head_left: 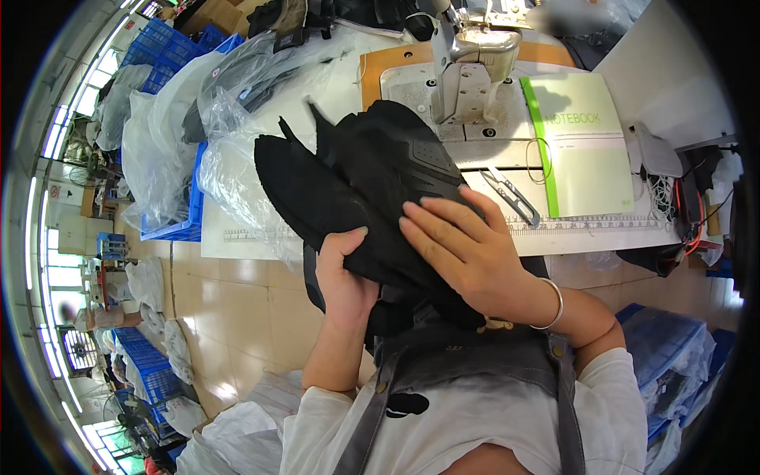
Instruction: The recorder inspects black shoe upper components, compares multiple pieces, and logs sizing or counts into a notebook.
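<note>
A black fabric piece (pixel 372 178) with layered, folded flaps and a ribbed panel is held up at the front edge of the sewing table (pixel 317 79). My left hand (pixel 345 273) grips its near left edge, thumb on top and the fingers mostly hidden beneath. On the right side of the cloth, my right hand (pixel 475 249) lies flat with its fingers stretched out. Just beyond that hand, grey thread snips (pixel 514 198) rest on the table, beside a ruler strip (pixel 586 226). The sewing machine (pixel 475 71) stands behind the fabric.
A green and white notebook (pixel 582 150) lies right of the machine. Clear plastic bags (pixel 237 158) cover the table's left side, near a blue crate (pixel 186 226). Loose cords (pixel 661 194) bunch at the right edge. Another blue crate (pixel 661 348) stands low at right.
</note>
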Demonstrator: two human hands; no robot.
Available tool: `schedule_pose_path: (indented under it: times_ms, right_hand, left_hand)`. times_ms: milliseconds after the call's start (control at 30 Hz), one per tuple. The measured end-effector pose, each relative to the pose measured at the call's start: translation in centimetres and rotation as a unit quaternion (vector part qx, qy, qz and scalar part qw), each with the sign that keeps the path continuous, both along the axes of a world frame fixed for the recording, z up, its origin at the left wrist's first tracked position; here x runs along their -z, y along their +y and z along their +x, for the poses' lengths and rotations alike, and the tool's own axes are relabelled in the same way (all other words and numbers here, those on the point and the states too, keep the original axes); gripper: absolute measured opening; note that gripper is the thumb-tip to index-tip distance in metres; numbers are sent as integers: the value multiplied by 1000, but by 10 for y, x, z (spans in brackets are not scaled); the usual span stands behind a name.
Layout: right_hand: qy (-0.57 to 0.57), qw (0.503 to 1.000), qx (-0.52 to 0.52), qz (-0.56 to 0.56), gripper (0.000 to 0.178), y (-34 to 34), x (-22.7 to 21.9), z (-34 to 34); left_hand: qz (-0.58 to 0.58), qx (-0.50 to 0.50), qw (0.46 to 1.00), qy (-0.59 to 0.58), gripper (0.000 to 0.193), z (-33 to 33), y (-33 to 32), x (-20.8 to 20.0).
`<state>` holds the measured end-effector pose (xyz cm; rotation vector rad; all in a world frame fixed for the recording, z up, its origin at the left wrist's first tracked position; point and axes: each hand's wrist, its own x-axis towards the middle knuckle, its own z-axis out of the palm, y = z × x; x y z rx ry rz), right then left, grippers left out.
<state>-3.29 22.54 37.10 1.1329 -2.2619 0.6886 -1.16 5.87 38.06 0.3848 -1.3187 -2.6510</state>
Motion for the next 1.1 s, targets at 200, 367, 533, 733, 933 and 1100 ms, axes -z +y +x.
schedule_pose_path:
  times_ms: [200,367,533,733,933,1100]
  right_hand:
    - [6,985,-91,-145,33,-2,14,1]
    - [-113,960,-150,-205,36,9,-5,-7]
    - [-188,969,139,-75,54,29,4,-13]
    - [-164,976,139,37,64,17,-3,-4]
    - [-199,979,51,-7,69,15,0,-5]
    - [-204,970,133,-4,72,17,4,-5]
  left_hand:
    - [-23,91,995,36,50,-6,-3,-7]
    - [-49,54,997,30,44,-3,-7,4]
    - [37,83,994,52,45,-3,-12,3]
    - [26,58,996,56,61,-5,-4,0]
    - [23,53,997,55,58,-5,0,0]
    - [10,38,998,41,54,-5,5,-6]
